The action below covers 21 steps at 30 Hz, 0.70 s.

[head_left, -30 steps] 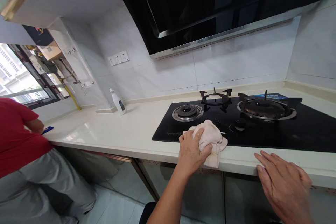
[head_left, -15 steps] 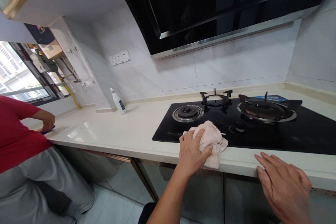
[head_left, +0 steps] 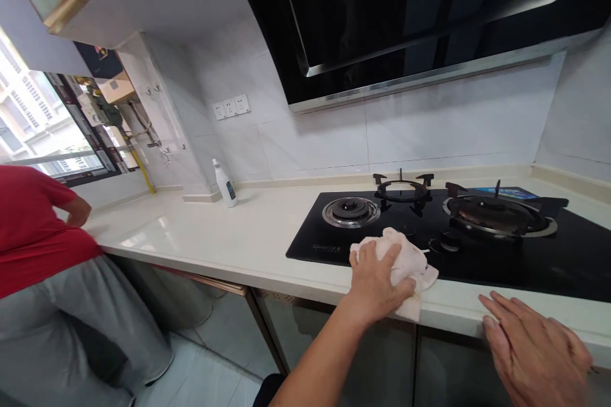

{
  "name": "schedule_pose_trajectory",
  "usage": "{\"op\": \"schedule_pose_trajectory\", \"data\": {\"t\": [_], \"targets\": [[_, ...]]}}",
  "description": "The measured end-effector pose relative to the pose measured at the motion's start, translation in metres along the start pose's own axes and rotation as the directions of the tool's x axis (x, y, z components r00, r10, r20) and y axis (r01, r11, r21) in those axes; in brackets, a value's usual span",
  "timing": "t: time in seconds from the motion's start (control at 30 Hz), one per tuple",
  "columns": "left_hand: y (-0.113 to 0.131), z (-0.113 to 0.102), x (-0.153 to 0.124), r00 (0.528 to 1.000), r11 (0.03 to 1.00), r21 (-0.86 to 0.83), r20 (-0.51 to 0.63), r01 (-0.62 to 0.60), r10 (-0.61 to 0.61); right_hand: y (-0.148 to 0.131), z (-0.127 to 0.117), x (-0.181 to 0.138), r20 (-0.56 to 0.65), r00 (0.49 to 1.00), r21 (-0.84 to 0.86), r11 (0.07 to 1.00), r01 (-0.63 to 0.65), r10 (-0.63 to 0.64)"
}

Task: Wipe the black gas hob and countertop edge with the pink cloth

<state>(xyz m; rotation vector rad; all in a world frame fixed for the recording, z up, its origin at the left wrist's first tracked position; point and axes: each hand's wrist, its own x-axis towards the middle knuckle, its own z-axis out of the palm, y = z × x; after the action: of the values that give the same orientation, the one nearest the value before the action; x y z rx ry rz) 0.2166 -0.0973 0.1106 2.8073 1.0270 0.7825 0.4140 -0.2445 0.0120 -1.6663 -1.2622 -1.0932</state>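
My left hand (head_left: 377, 280) presses a bunched pale pink cloth (head_left: 405, 261) onto the front edge of the black gas stove (head_left: 324, 241), its fingers curled over the fabric. One corner of the cloth hangs over the counter's front edge. My right hand (head_left: 534, 343) rests on the counter edge to the right, fingers stretched out and holding nothing. Just behind the cloth are the stove's control knobs (head_left: 449, 241). The left burner (head_left: 351, 211) has no grate on it; a loose black pan support (head_left: 403, 187) stands at the stove's back.
A white spray bottle (head_left: 224, 186) stands on the pale counter (head_left: 258, 229) by the wall. The black range hood (head_left: 405, 19) overhangs the stove. At far left a person in a red shirt (head_left: 42, 222) leans at the counter. Cabinet doors (head_left: 305, 324) lie below.
My left hand and the cloth have slid slightly to the right along the stove's front edge. The view has shifted a little; my right hand stays on the counter edge.
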Motion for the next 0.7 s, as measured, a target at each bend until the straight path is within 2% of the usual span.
{"op": "schedule_pose_trajectory", "data": {"t": [0.17, 0.27, 0.33, 0.5, 0.7], "targets": [[-0.008, 0.002, 0.016, 0.999, 1.0, -0.013, 0.035, -0.012, 0.013, 0.006, 0.003, -0.003, 0.027, 0.999, -0.009, 0.999, 0.031, -0.031], [-0.025, -0.004, 0.025, 0.998, 1.0, -0.009, 0.068, -0.002, 0.002, 0.012, 0.005, -0.006, 0.047, 0.997, -0.017, 0.998, 0.056, -0.055], [-0.042, -0.011, 0.028, 0.997, 0.998, 0.033, 0.061, 0.05, -0.052, 0.016, 0.006, -0.007, 0.049, 0.996, -0.018, 0.997, 0.072, -0.071], [-0.109, -0.04, 0.027, 0.952, 0.936, 0.178, -0.012, 0.304, -0.307, 0.017, 0.007, -0.008, 0.033, 0.993, -0.022, 0.994, 0.111, -0.11], [-0.198, -0.08, 0.008, 0.849, 0.823, 0.219, -0.05, 0.523, -0.526, 0.014, 0.012, -0.012, 0.024, 0.996, -0.034, 0.996, 0.087, -0.086]]}}
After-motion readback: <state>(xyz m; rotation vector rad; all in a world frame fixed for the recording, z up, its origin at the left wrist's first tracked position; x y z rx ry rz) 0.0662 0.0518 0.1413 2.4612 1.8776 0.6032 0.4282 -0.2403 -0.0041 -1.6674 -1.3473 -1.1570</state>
